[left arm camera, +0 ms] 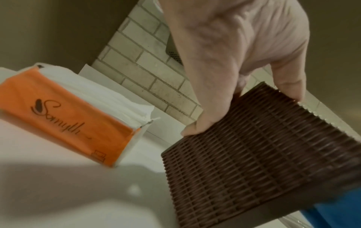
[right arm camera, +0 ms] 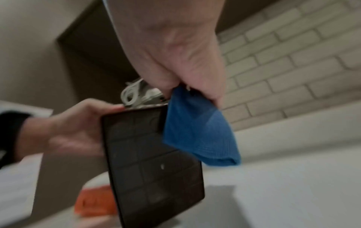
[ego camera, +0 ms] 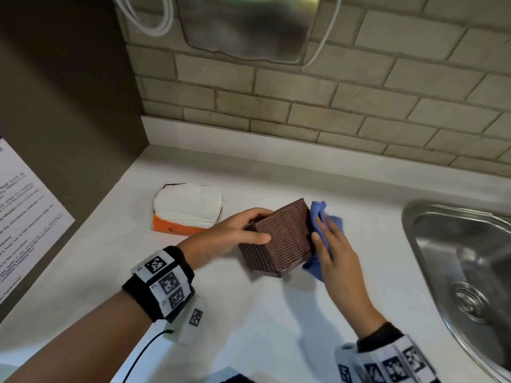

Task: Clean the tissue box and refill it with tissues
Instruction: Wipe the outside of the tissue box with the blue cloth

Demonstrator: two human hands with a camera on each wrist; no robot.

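Right fingers [ego camera: 320, 228] lie fairly straight and close together, pressing a blue cloth [ego camera: 318, 214] flat against the right-facing side of the tissue box [ego camera: 279, 236]; in the right wrist view the cloth [right arm camera: 197, 132] is pinched between thumb and fingers at its top and hangs over the box's dark smooth face [right arm camera: 152, 155].

Left fingers [left arm camera: 289, 83] curl over the far top edge of the brown ribbed box [left arm camera: 259, 154], thumb on the near edge, gripping it. The box sits mid-bench, tipped onto an edge.

Judgement: wiping step, refill not begun. To do it well, keep the left grip firm, run the cloth along the ribs, turn the box for each face.

Right hand [ego camera: 334, 252] comes from 5 o'clock, palm facing the box. Left hand [ego camera: 229, 233] comes from 8 o'clock, forearm low over the bench [ego camera: 276, 313].

Tissue pack [ego camera: 188, 208], orange wrapper torn open, lies at 10 o'clock of the box, apart. Sink [ego camera: 456, 244] at 3 o'clock.
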